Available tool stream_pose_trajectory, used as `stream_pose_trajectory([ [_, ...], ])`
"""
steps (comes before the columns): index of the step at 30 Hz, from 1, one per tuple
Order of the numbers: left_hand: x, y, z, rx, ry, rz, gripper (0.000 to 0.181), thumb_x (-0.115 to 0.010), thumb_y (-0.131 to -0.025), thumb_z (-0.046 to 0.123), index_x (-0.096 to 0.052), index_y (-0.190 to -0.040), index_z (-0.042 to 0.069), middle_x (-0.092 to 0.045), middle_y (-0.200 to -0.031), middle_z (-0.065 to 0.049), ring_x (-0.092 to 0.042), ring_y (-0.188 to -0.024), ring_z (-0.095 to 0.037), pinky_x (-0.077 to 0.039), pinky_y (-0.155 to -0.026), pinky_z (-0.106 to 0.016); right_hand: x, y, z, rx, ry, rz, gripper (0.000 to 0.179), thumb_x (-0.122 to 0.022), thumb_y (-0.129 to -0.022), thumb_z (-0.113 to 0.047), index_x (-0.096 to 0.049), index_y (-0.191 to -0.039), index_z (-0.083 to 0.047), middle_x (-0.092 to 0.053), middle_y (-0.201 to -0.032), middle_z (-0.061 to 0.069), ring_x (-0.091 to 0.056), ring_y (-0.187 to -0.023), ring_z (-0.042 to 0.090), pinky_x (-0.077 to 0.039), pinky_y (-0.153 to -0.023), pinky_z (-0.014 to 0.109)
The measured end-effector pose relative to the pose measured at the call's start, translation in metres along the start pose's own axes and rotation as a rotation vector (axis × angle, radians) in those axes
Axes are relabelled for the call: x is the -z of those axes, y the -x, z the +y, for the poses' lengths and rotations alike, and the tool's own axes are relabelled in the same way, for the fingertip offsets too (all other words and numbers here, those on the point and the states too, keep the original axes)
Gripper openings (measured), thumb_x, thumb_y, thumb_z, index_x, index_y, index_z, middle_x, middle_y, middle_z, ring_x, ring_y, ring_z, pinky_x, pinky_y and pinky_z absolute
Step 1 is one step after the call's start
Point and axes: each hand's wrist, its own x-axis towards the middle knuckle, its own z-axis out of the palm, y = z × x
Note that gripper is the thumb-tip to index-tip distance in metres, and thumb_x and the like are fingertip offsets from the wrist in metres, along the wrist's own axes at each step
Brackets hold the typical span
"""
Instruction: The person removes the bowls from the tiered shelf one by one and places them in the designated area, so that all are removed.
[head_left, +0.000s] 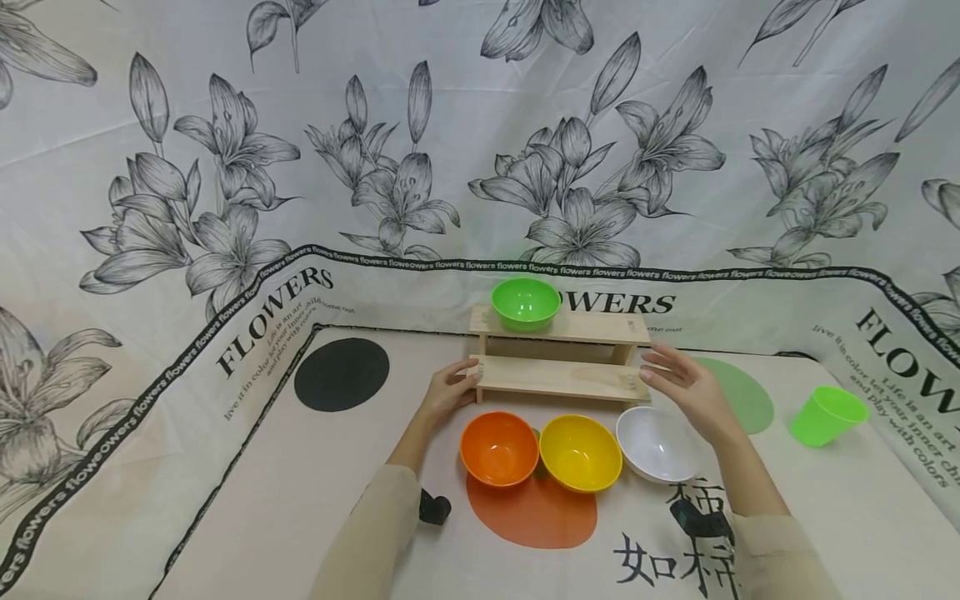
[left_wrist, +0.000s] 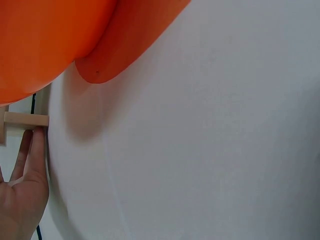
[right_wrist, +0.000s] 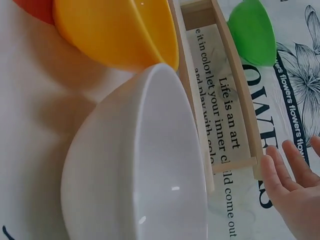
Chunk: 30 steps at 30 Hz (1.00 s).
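A two-step wooden rack (head_left: 558, 377) stands at the back of the table, with a green bowl (head_left: 526, 303) on the left part of its upper step. My left hand (head_left: 447, 390) touches the left end of the lower step; in the left wrist view its fingers (left_wrist: 36, 155) reach straight against the wood. At the rack's right end is my right hand (head_left: 693, 392), fingers spread and holding nothing. In front of the rack, an orange bowl (head_left: 499, 450), a yellow bowl (head_left: 581, 454) and a white bowl (head_left: 656, 446) stand in a row, openings up.
A green cup (head_left: 828, 415) sits tilted-looking at the far right of the table. The printed cloth has a black circle (head_left: 342, 374), a light green circle (head_left: 738, 396) and an orange circle (head_left: 532, 521). Behind the rack hangs a flower-patterned curtain (head_left: 480, 167).
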Motion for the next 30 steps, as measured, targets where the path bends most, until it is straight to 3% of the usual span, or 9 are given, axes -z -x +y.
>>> stream_pose_trajectory([
  [5, 0.001, 0.000, 0.000, 0.007, 0.011, -0.001, 0.044, -0.062, -0.091, 0.011, -0.051, -0.133, 0.002, -0.053, -0.124, -0.031, -0.058, -0.107, -0.033, -0.051, -0.090, -0.044, -0.008, -0.014, -0.012, 0.012, -0.055, 0.000, 0.066, -0.062, -0.092, -0.028, -0.032, -0.145, -0.003, -0.046, -0.138, 0.022, -0.053, -0.111, 0.005, -0.044, -0.091, 0.012],
  [8, 0.001, 0.000, 0.000, 0.002, 0.006, -0.001, 0.044, -0.062, -0.092, 0.011, -0.051, -0.133, 0.001, -0.053, -0.124, -0.030, -0.059, -0.106, -0.033, -0.052, -0.089, -0.042, -0.012, -0.020, -0.015, 0.033, -0.081, -0.006, 0.065, -0.063, -0.092, -0.026, -0.033, -0.145, -0.004, -0.047, -0.137, 0.022, -0.051, -0.106, -0.002, -0.044, -0.089, 0.010],
  [11, 0.001, -0.001, 0.000, 0.000, 0.009, -0.001, 0.043, -0.061, -0.092, 0.011, -0.051, -0.133, 0.001, -0.054, -0.123, -0.029, -0.059, -0.106, -0.032, -0.053, -0.087, -0.041, -0.017, -0.026, -0.017, 0.050, -0.105, -0.020, 0.064, -0.063, -0.092, -0.025, -0.033, -0.145, -0.003, -0.048, -0.136, 0.023, -0.052, -0.107, -0.001, -0.043, -0.090, 0.010],
  [23, 0.001, -0.002, 0.000, 0.005, 0.008, 0.001, 0.042, -0.061, -0.092, 0.010, -0.053, -0.133, 0.003, -0.054, -0.125, -0.027, -0.058, -0.110, -0.034, -0.053, -0.087, -0.039, -0.036, -0.050, -0.026, 0.033, -0.171, -0.039, 0.068, -0.066, -0.090, -0.026, -0.033, -0.144, -0.002, -0.047, -0.137, 0.022, -0.053, -0.118, 0.023, -0.047, -0.092, 0.019],
  [30, 0.001, -0.003, -0.001, -0.001, -0.010, -0.003, 0.043, -0.062, -0.092, 0.012, -0.053, -0.133, 0.004, -0.054, -0.126, -0.026, -0.057, -0.110, -0.034, -0.053, -0.087, -0.039, -0.052, -0.064, -0.029, 0.061, -0.277, -0.038, 0.067, -0.067, -0.088, -0.013, -0.032, -0.143, 0.003, -0.044, -0.136, 0.029, -0.056, -0.100, 0.002, -0.048, -0.085, 0.013],
])
